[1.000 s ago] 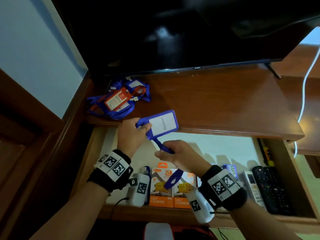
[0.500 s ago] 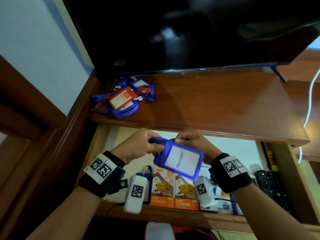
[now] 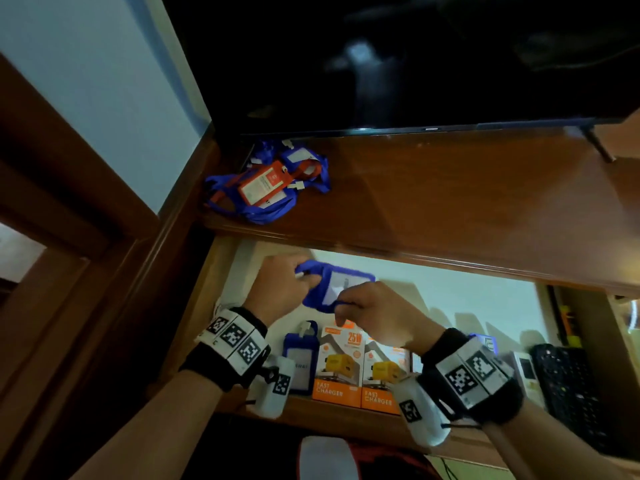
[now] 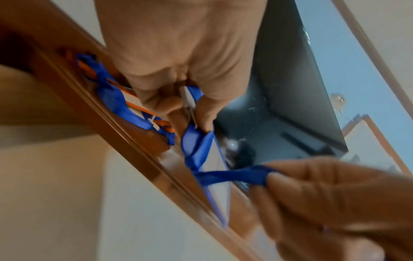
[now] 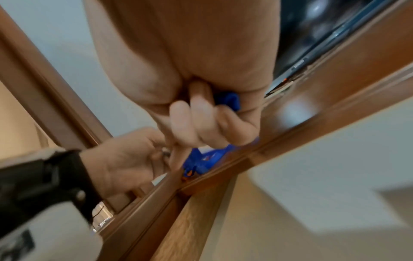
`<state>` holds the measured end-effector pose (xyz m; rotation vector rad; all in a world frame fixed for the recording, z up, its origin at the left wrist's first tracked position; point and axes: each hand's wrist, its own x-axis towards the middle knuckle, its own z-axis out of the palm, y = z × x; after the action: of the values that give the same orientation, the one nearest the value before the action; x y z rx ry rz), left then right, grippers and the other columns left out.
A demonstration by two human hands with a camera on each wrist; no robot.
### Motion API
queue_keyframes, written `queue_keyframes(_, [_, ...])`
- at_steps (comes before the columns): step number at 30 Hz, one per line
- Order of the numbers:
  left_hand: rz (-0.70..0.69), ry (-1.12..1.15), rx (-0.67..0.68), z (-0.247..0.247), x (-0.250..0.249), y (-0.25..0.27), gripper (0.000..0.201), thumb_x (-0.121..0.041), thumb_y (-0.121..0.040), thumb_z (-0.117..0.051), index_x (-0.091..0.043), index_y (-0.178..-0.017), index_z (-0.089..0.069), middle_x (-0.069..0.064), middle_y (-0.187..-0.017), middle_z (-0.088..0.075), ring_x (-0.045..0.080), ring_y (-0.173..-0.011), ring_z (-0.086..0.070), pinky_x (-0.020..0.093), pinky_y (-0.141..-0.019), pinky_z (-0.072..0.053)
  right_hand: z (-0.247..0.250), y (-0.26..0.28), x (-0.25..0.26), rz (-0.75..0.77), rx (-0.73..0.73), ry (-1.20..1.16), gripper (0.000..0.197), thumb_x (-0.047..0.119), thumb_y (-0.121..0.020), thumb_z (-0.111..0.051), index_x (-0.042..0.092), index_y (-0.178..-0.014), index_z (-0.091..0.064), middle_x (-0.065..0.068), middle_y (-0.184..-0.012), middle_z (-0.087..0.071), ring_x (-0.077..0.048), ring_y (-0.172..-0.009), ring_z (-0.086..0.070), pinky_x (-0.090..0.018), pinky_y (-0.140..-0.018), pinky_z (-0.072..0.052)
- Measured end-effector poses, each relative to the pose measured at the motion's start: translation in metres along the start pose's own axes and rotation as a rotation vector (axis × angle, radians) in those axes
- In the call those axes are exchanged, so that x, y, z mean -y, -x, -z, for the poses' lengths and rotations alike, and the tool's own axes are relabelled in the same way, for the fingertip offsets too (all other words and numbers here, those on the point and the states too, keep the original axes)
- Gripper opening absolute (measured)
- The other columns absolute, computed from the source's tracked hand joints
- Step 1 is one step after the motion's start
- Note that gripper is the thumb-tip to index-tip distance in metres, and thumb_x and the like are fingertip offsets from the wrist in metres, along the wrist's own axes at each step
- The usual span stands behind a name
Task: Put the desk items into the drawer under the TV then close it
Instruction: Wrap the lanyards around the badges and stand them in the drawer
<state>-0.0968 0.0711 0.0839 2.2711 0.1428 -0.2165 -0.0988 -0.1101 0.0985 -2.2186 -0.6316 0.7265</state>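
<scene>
A blue badge holder [image 3: 337,289] with a blue lanyard hangs over the open drawer [image 3: 450,299], below the desk edge. My left hand [image 3: 287,289] pinches its clip end [image 4: 190,104]. The lanyard strap [image 4: 234,175] is pinched by my right hand [image 3: 367,306], with its fingers curled round the strap [image 5: 230,100]. A pile of blue and orange lanyards with badge holders [image 3: 266,185] lies on the desk's far left, under the TV [image 3: 415,64].
In the drawer's front row lie another blue badge holder [image 3: 299,355], two orange fast-charger boxes [image 3: 360,372], a white remote [image 3: 526,372] and a black remote [image 3: 571,393]. A wall and wooden frame [image 3: 104,220] bound the left side.
Both hands brought the blue badge holder down from desk level into the drawer opening. The right hand shifted along the lanyard and now holds it in front of the holder.
</scene>
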Motion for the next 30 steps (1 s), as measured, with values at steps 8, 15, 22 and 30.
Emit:
queue_keyframes(8, [-0.038,0.115,0.377,0.018,0.022,0.015,0.015,0.003,-0.08,-0.066,-0.012,-0.082,-0.069,-0.001,-0.077,-0.066,0.005,-0.074,-0.06,0.018,-0.068,-0.047,0.001,-0.026,-0.021,-0.058,0.007,-0.403,0.032,0.006,-0.09,-0.056,0.014,-0.06,-0.064,0.006,-0.046,-0.045,-0.003,-0.041,-0.036,-0.012,-0.046,-0.029])
queue_keyframes(15, [0.055,0.737,0.239,0.025,0.052,0.032,0.004,-0.001,-0.084,-0.058,0.001,-0.087,-0.059,0.015,-0.084,-0.058,0.024,-0.083,-0.054,0.031,-0.076,-0.048,-0.031,-0.044,-0.005,0.05,0.011,-0.628,0.011,0.004,-0.084,-0.063,-0.003,-0.076,-0.062,-0.012,-0.07,-0.06,-0.02,-0.063,-0.055,-0.024,-0.055,-0.044])
queue_keyframes(22, [0.129,1.277,0.035,0.02,0.063,0.041,0.018,-0.001,-0.081,-0.058,-0.001,-0.098,-0.064,0.01,-0.095,-0.072,0.021,-0.095,-0.068,0.026,-0.078,-0.056,-0.038,-0.064,0.009,-0.006,0.022,-0.784,0.019,0.003,-0.084,-0.062,0.007,-0.066,-0.058,-0.005,-0.058,-0.052,-0.013,-0.053,-0.047,-0.023,-0.052,-0.039])
queue_keyframes(30, [0.205,1.166,-0.099,0.026,0.08,0.034,0.021,0.01,-0.089,-0.045,-0.005,-0.077,-0.052,0.002,-0.067,-0.063,0.015,-0.073,-0.062,0.024,-0.07,-0.054,-0.05,-0.086,0.008,-0.222,0.105,-0.831,0.016,0.005,-0.088,-0.056,0.009,-0.079,-0.068,-0.013,-0.075,-0.06,-0.021,-0.064,-0.057,-0.028,-0.058,-0.047])
